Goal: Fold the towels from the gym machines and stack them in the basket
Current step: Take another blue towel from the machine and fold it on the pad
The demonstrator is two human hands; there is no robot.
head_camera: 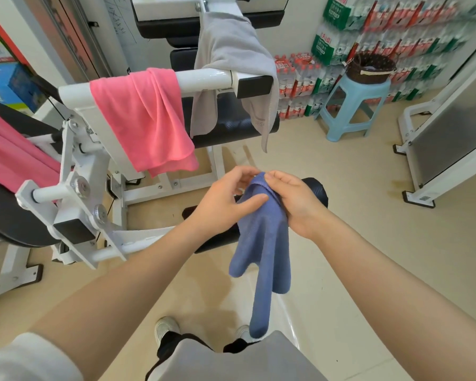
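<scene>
Towels dominated the scene: a pink towel [146,119] lay draped over the white bar of a gym machine [77,166], up and to the left of the left hand [226,199], while a grey towel [231,64] hung from the same machine's upper frame, farther off and above both hands. Another pink cloth [8,155] showed at the far left edge. A blue towel [261,243] hung between the two hands, its top edge bunched at the fingertips and its loose ends trailing down toward the person's shoes. The left hand held the cloth with its thumb laid across the front and its curled fingers at the upper fold. The right hand [294,202], touching the cloth from the other side, pinched the top corner between thumb and fingers. Well beyond the right hand, up and to its right, a dark woven basket [373,68] sat on a light blue plastic stool [352,105], in front of stacked packs of bottled water [338,31]. A pale tiled floor [355,210] lay beneath both hands.
</scene>
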